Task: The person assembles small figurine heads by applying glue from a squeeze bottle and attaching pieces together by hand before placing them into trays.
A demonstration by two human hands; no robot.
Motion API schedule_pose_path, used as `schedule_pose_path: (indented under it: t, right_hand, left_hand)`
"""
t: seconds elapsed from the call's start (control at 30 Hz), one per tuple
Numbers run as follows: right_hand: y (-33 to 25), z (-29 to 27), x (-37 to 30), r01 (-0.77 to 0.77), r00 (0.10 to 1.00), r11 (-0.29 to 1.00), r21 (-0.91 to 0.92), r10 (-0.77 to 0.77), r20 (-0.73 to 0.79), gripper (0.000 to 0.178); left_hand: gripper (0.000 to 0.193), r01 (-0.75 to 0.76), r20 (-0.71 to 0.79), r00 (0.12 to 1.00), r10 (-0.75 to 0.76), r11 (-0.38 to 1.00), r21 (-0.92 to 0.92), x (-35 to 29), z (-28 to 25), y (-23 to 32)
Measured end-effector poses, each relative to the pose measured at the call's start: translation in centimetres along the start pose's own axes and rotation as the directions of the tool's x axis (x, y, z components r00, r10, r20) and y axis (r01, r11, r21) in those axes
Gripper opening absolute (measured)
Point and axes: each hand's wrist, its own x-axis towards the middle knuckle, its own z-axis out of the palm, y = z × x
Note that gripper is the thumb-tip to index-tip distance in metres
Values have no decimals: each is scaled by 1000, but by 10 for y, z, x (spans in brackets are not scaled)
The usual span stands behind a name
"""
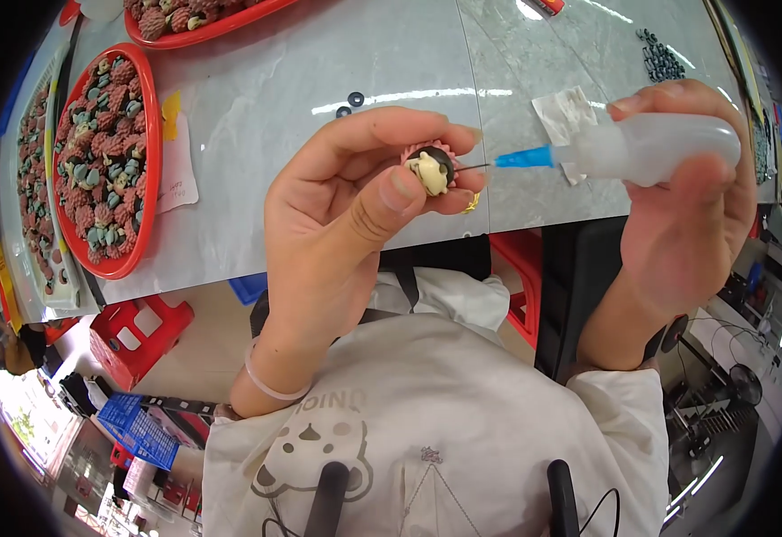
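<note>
- Surface: grey, glossy table (265, 80); left end bears a red tray (152, 148) of pink and grey-green pieces.
- Also on it: crumpled tissue (559, 116), black rings (356, 98), dark beads (661, 59).
- Room: red stool (136, 338) and blue basket (136, 430), lower left.
- Left hand (330, 210): pinching small figure (430, 174) above table's near edge.
- Right hand (697, 208): gripping translucent bottle (628, 148), needle (475, 167) at figure; contact unclear.
- Hands apart.

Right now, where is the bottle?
The bottle is right of centre in the head view, in the right hand, its blue tip pointing left toward the figurine.
</note>
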Motion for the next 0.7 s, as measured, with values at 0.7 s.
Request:
schedule_pose_path:
  t: [0.7]
  right_hand:
    - [34, 9, 7, 33, 998, 971, 238, -17, -67, 27]
  left_hand:
    - [27, -21, -21, 1000, 20, 997, -72, 6, -2, -6]
